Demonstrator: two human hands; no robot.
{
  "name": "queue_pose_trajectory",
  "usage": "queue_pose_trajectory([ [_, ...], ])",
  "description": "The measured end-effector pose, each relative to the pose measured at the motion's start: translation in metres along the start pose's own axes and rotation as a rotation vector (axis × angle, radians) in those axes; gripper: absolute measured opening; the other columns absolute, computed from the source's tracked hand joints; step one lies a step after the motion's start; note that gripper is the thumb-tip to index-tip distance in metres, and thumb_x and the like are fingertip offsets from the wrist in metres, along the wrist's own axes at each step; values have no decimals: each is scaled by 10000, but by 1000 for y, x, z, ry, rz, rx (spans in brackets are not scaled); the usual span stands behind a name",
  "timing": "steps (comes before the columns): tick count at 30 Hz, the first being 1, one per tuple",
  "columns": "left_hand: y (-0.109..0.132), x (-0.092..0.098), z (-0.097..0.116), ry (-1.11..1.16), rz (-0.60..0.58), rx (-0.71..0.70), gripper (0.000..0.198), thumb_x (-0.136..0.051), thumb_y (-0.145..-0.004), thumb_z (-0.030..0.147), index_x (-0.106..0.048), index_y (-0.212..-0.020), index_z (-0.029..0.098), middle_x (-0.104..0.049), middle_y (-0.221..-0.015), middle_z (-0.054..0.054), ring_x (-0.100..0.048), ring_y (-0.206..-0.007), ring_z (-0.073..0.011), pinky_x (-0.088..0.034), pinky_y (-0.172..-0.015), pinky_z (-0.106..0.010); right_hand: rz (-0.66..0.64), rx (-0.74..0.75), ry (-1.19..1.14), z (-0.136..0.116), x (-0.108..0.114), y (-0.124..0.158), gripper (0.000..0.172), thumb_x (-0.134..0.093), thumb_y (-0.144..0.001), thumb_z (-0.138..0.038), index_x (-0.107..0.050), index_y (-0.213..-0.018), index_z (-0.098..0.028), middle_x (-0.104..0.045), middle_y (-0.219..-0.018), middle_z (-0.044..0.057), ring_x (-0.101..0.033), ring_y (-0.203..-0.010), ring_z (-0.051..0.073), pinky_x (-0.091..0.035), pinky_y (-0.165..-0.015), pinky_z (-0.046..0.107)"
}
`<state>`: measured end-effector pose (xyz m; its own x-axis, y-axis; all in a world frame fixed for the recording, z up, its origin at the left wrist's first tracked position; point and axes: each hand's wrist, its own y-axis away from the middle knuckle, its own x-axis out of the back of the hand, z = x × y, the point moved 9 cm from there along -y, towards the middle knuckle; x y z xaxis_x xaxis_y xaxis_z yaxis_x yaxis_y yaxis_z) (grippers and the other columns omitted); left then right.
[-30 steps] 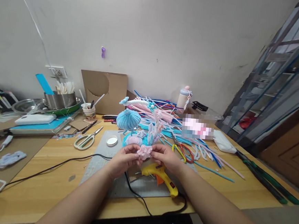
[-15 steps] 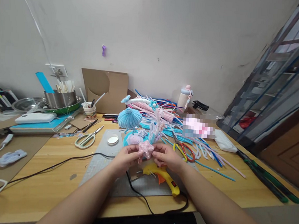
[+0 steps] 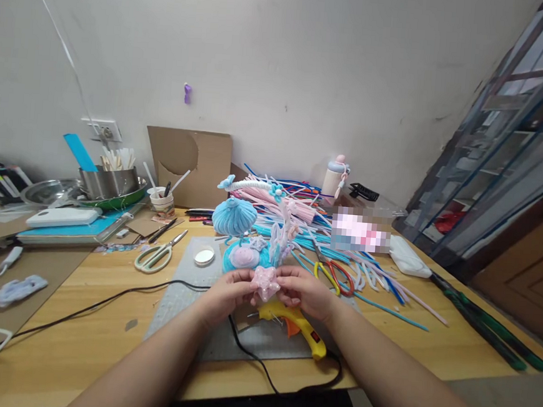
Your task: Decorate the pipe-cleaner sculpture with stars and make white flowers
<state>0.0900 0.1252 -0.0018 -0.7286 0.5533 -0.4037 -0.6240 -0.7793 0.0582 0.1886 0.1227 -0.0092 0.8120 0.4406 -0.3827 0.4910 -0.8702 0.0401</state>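
Between my two hands is a small pink star-shaped piece (image 3: 266, 283), glossy and dotted with light specks. My left hand (image 3: 232, 291) pinches its left side, and my right hand (image 3: 303, 289) pinches its right side. Just behind them stands a fuzzy craft piece with a blue shell (image 3: 234, 217), a blue and lilac base (image 3: 244, 258) and an arched white stem (image 3: 249, 186) bearing small blue flowers. Below my hands a yellow glue gun (image 3: 306, 333) lies on the grey cutting mat (image 3: 182, 315).
Bundles of pipe cleaners (image 3: 299, 212) lie behind the craft piece. Red and yellow scissors (image 3: 341, 278) are on the right, pale-handled scissors (image 3: 157, 256) on the left. A black cord (image 3: 98, 306) crosses the table (image 3: 76, 351). Long green-and-black handles (image 3: 483, 320) lie at far right.
The pink star has tipped and turned a little between my fingers and sits slightly lower. Both hands still grip it, and the glue gun stays put.
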Motion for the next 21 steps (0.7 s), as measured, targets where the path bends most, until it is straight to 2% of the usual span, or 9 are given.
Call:
queue_pose_trajectory([
  [5, 0, -1, -4, -3, -37, 16, 246, -760, -681, 268, -712, -841, 87, -642, -744, -64, -533, -607, -103, -415, -605, -229, 1, -23, -4, 2, 1, 1, 269, -752, -666, -311, -624, -803, -119, -494, -538, -51, -294, -373, 9, -97, -373, 184],
  [11, 1, -1, 0, 57, 0, 4, 273, -783, -655, 281, -700, -834, 92, -623, -728, -50, -530, -577, -92, -414, -560, -211, 5, -8, 17, 3, 4, -1, 234, -757, -665, -275, -619, -781, -126, -475, -488, -74, -293, -341, 5, -129, -365, 179],
  [16, 1, 0, 2, 116, 23, -8, 260, -796, -635, 226, -683, -833, 102, -630, -730, -41, -543, -556, -84, -434, -552, -202, 0, -5, 18, 1, 3, -1, 265, -748, -679, -320, -619, -808, -129, -514, -541, -59, -292, -335, 2, -95, -355, 188],
  [21, 2, -4, 0, 98, -20, 11, 239, -775, -669, 224, -682, -849, 96, -648, -736, -55, -582, -576, -102, -467, -580, -215, -19, -19, 18, 0, -1, 0, 287, -745, -686, -340, -634, -824, -114, -512, -549, -50, -285, -353, 2, -90, -365, 191],
])
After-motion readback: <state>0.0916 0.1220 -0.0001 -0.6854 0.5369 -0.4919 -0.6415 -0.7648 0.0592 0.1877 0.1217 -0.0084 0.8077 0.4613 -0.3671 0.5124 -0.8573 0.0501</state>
